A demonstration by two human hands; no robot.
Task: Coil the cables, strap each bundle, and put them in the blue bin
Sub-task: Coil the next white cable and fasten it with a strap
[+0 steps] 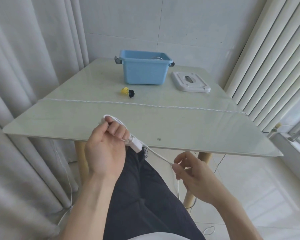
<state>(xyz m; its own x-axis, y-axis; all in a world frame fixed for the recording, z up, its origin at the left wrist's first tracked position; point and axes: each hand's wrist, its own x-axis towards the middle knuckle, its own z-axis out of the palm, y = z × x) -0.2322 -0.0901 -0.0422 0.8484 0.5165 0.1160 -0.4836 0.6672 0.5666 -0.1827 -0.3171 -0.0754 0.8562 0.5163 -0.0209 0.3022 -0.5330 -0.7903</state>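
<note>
Hands, left hand (105,146) and right hand (194,172), grip white cable (158,155); no legible writing.

The left hand (105,148) is raised in front of the body, palm side toward the camera, its fingers (119,130) curled tight in a grip. The right hand (191,172) sits lower and to the right, thumb and forefinger pinched together, other fingers loosely bent. Both forearms are bare.

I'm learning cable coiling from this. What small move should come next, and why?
Probably the right hand brings its pinched white cable up to the left hand to add another loop: that hand already grips a small coil, and slack trails to the floor.
</note>
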